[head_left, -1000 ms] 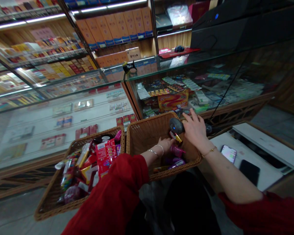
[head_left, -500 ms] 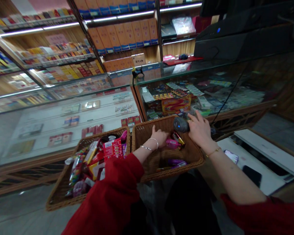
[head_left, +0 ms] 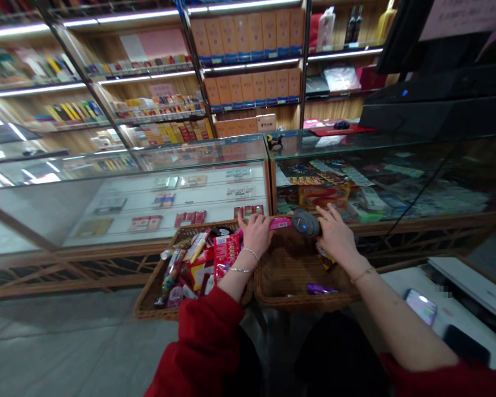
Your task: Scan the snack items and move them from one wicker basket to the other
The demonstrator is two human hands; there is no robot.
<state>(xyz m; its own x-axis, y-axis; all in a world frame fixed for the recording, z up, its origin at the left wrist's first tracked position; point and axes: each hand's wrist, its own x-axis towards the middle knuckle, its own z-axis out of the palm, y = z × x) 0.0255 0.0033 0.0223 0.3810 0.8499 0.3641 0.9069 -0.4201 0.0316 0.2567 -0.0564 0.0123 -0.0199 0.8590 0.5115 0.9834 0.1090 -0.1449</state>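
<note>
My left hand (head_left: 256,234) is closed on a pink candy pack (head_left: 280,223), with the barcode end sticking out to the right. My right hand (head_left: 334,234) grips a dark grey barcode scanner (head_left: 306,223) with a small blue light. The scanner's head is right beside the barcode. Below both hands is the right wicker basket (head_left: 289,302), where a purple wrapped snack (head_left: 321,289) and a yellow-and-dark wrapper (head_left: 325,258) lie. Under my left forearm the left wicker basket (head_left: 149,295) is heaped with sweets, among them a red candy bag (head_left: 226,253).
Behind the baskets runs a glass display counter (head_left: 182,182) with small packs inside. A white box (head_left: 417,275) at the right bears a lit phone (head_left: 420,306) and a dark phone (head_left: 466,343). A thin black cable hangs before the counter at the right.
My left hand has lifted the pink candy pack out of the right basket and brought it up to the scanner. The view has shifted left. My right hand still holds the scanner.
</note>
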